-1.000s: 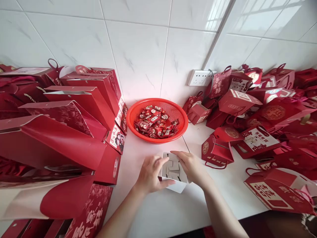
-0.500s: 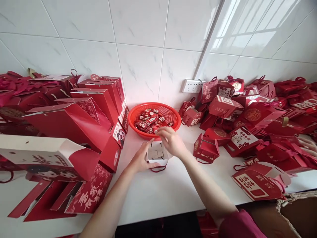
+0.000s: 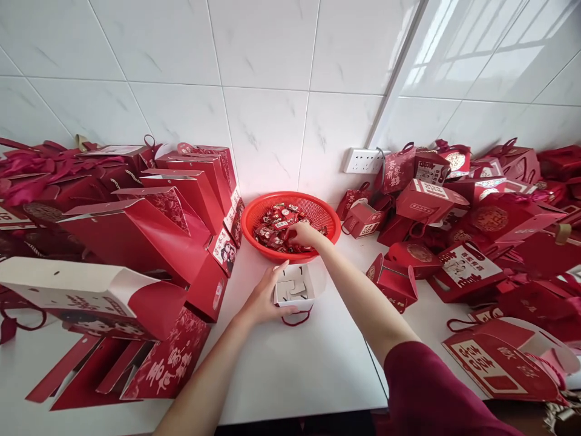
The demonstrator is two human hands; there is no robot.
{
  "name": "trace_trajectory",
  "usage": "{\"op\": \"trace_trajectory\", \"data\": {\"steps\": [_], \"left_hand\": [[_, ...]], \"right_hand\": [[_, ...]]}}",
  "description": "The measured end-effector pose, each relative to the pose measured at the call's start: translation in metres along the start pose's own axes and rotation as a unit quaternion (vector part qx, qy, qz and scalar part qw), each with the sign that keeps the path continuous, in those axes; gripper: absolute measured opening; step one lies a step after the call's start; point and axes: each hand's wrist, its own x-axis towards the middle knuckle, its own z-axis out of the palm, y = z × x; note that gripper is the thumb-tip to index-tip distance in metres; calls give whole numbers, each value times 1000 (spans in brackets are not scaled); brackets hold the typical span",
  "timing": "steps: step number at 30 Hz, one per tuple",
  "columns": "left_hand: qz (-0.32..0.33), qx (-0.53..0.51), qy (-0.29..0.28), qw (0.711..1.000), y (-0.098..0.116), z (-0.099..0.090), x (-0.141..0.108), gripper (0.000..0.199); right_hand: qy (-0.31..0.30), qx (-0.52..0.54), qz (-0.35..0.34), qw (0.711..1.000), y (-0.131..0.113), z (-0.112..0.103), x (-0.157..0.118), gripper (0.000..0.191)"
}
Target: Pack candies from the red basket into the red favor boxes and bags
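Observation:
My left hand (image 3: 265,300) grips the left side of a small open box (image 3: 294,288), thumb and fingers around its wall. The box is white inside, with folded flaps at the bottom and a dark red cord at its front. Behind it sits a red plastic basket (image 3: 336,227) of red-wrapped candies (image 3: 272,233). My right hand (image 3: 303,235) reaches into the basket with its fingertips down among the candies. Its fingers are bent together; whether they hold a candy is hidden.
Large red gift boxes (image 3: 131,233) stand in a row on the left. Many small red boxes (image 3: 431,200) are piled on the right, with an open one (image 3: 393,280) nearer. A white power strip (image 3: 364,161) is on the tiled wall (image 3: 267,139) behind.
My right hand has moved from above the small box forward into the basket, down onto the candies. My left hand still grips the box. The whole view has shifted slightly.

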Motion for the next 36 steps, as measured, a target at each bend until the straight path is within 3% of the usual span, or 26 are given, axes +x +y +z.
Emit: {"op": "trace_trajectory", "data": {"steps": [7, 12, 14, 20, 23, 25, 28, 32, 36], "left_hand": [[-1, -12, -17, 1000, 0, -1, 4, 105], [-6, -12, -15, 1000, -5, 0, 5, 108], [0, -16, -13, 1000, -6, 2, 5, 107], [15, -30, 3, 999, -7, 4, 6, 105], [17, -35, 5, 999, -5, 5, 7, 105], [12, -34, 5, 999, -4, 6, 7, 104], [7, -25, 6, 1000, -3, 6, 7, 103], [0, -26, 2, 1000, -4, 6, 6, 104], [-6, -30, 4, 1000, -4, 5, 6, 104]], "right_hand": [[82, 208, -16, 974, 8, -5, -40, 32], [155, 317, -63, 933, 2, -5, -64, 27], [156, 342, -82, 923, -2, -10, -75, 28], [8, 273, -129, 953, -18, -29, -117, 28], [-18, 266, -151, 952, -20, -33, -129, 27], [-8, 283, -162, 945, -18, -32, -130, 30], [62, 273, -121, 952, -11, -29, -124, 38], [162, 237, -58, 956, 0, -21, -113, 29], [162, 251, -61, 952, 1, -20, -112, 23]]}}
